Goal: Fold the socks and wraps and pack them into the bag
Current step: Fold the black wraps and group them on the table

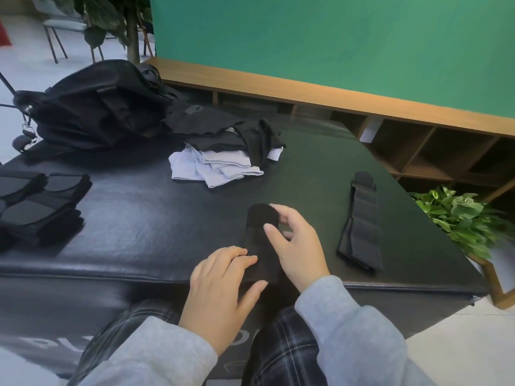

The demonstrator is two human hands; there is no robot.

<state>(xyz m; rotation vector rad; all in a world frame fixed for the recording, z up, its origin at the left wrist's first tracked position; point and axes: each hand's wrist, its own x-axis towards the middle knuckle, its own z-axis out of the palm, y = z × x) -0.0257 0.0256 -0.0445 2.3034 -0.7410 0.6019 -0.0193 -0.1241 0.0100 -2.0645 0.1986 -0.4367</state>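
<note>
Near the front edge of the black padded bench [139, 218], right before the seated person, a black wrap [260, 240] lies lengthwise with its rounded far end pointing away. The left hand [223, 288] rests on its near end, fingers straight and close together, pressing it flat. The right hand [292, 240] is at the far end, fingers curled round the rounded tip, thumb out toward the middle — it looks to be taking that end up for a fold, though motion blur makes the exact grip hard to judge.

To do this fold well, I would say the left hand should keep its flat pressure as an anchor while the right carries the tip straight back over it, edges lined up, then smooths from the crease outward so the stiff fabric does not spring open.

Just to the right lies a second wrap [362, 221], perforated and unfolded, well apart from the hands. At the far left sits a stack of folded black pieces [39, 207], which suggests the work is partly done. Behind, a loose heap of black and pale socks [220, 154] waits, and the black bag [92, 104] sits slumped at the far left corner; whether it is open I cannot tell. Packing seems some way off.
</note>
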